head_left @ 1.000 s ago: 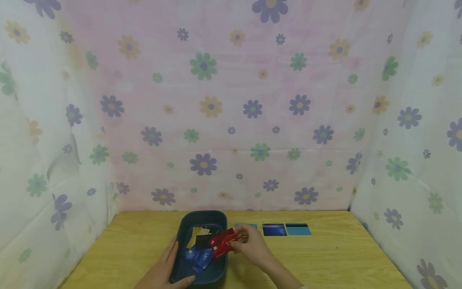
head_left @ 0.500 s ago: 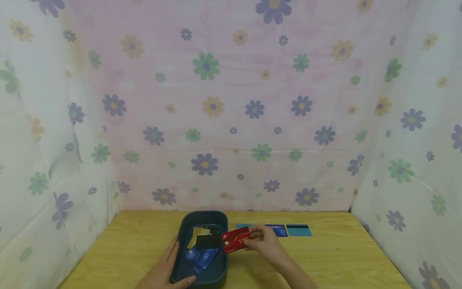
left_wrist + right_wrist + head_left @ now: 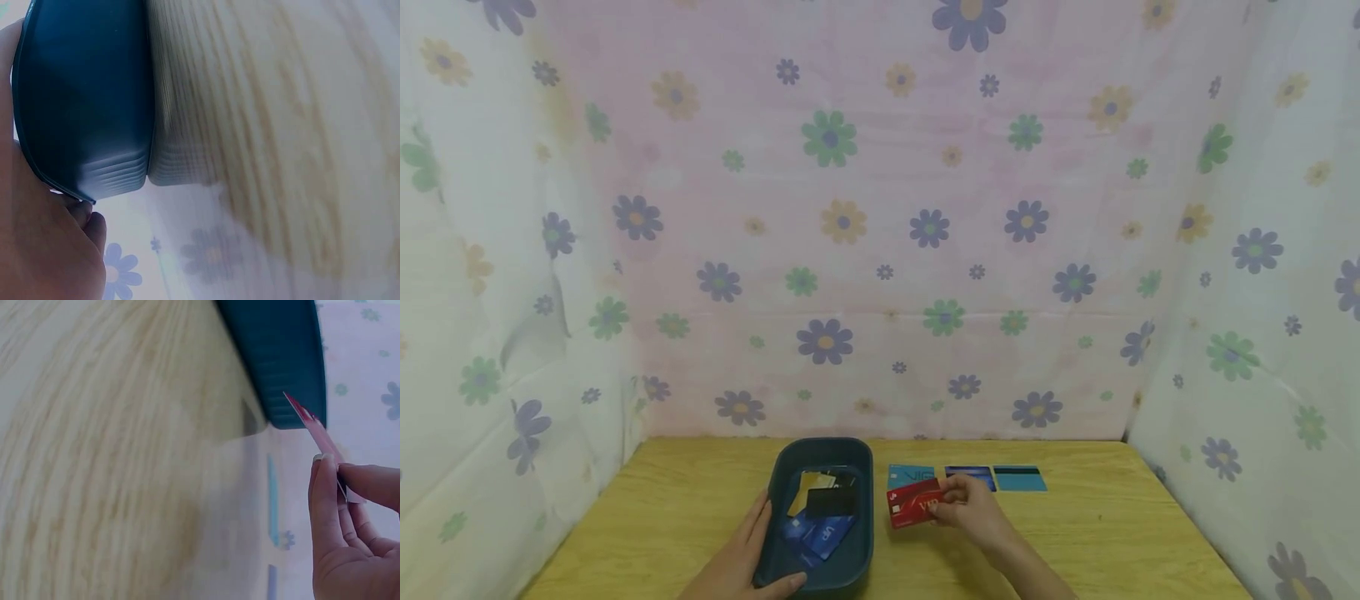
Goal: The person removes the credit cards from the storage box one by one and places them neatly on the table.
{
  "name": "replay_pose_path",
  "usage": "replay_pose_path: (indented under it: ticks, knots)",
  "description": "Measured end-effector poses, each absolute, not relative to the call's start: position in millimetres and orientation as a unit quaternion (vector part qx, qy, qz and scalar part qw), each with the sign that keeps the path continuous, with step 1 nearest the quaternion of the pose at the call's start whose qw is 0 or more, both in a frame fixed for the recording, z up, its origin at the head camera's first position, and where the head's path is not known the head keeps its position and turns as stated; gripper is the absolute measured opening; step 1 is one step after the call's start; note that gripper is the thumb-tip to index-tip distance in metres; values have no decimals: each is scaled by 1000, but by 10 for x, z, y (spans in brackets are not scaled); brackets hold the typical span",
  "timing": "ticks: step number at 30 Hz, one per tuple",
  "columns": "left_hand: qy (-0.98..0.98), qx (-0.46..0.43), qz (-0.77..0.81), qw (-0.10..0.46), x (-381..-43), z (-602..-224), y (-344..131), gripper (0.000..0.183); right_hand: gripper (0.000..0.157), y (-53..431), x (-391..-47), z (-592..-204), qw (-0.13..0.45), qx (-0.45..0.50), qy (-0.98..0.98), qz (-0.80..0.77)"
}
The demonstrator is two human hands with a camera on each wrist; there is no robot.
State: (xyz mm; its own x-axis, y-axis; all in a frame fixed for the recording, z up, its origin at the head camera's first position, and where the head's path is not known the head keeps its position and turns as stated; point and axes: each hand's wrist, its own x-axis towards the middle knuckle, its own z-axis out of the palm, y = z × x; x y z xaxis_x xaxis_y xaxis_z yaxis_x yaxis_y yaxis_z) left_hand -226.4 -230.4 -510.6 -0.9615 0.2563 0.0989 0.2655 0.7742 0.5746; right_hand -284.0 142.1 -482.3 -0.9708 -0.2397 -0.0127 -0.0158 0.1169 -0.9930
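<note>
The red card (image 3: pixel 910 502) has just come clear of the tray (image 3: pixel 823 455), pinched in my right grip (image 3: pixel 973 510) and held above the desk (image 3: pixel 1112 542) near the light-blue card (image 3: pixel 901 476), so its removal from the cards inside (image 3: pixel 830 534) looks done; my left grip (image 3: pixel 741 550) clasps the tray's side

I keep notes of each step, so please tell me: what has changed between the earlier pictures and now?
The red card moved rightward, from above the dark tray to beyond its right side; the right hand moved with it, pinching it throughout. Nothing was let go or newly grasped. The left hand stayed on the tray, and the row of three cards stayed put.
</note>
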Motion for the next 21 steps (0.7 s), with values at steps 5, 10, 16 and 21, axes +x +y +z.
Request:
replay_pose_path:
  ticks: [5, 10, 16, 21]
  knots:
    - [-943, -140, -303, 15, -2269, -5117, -2309, 118, 25, 1410, -2897, -4932, 93, -55, 757, -645]
    - [-943, -140, -302, 13, -2275, -5125, -2310, 119, 24, 1383, -2938, -5015, 96, -50, 754, -648]
    - [-944, -134, -302, 6, -2269, -5105, -2306, 119, 21, 1340, -2966, -5031, 81, -40, 778, -621]
    - [-945, -136, -298, 6, -2266, -5109, -2308, 119, 18, 1322, -2959, -5029, 48, -47, 824, -563]
